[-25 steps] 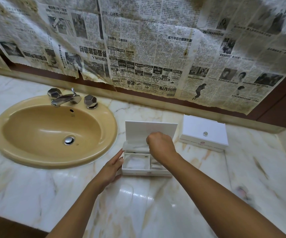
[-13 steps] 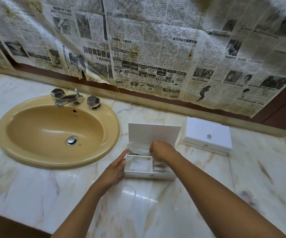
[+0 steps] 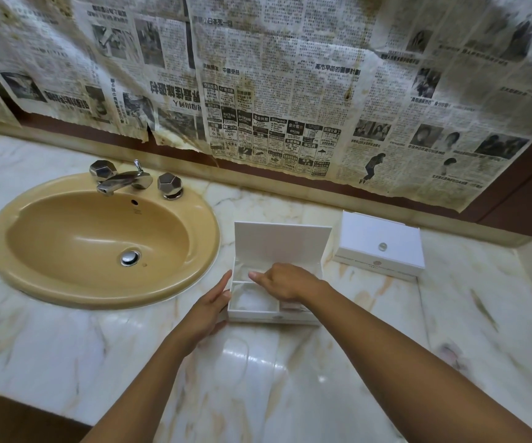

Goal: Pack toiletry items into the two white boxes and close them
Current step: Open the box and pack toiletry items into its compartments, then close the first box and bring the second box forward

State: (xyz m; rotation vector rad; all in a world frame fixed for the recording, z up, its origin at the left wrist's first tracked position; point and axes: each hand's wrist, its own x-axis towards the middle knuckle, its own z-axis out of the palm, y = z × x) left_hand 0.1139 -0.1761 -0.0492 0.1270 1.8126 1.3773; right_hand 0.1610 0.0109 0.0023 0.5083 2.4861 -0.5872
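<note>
The open white box (image 3: pixel 274 302) sits on the marble table (image 3: pixel 258 372) just right of the tan oval sink (image 3: pixel 98 241), its lid (image 3: pixel 282 247) standing upright at the back. Inside, thin dividers split it into compartments; the front left one holds something pale and wrapped in clear plastic (I cannot make out what it is).

The left hand (image 3: pixel 208 306) lies flat against the box's left wall, fingers straight and together, touching the side and holding nothing. The right hand (image 3: pixel 285 281) is over the back of the box, knuckles up, fingers curled downward into the interior, with one finger pointing left along the rear compartment. Whether it has hold of anything I cannot tell, since the fingertips are hidden beneath the hand.

The second white box (image 3: pixel 381 244) stands closed farther right and a little back, well apart from the open one, near the wall. A small round knob (image 3: pixel 382 246) sits on its lid, and a faint round emblem marks its front face.

Behind the sink are a chrome faucet (image 3: pixel 124 182) and two faceted chrome handles, one on either side of the spout. Stained, yellowed newspaper sheets (image 3: pixel 290 91) cover the wall above the table, their lower edges torn and hanging loose over a dark brown strip.
</note>
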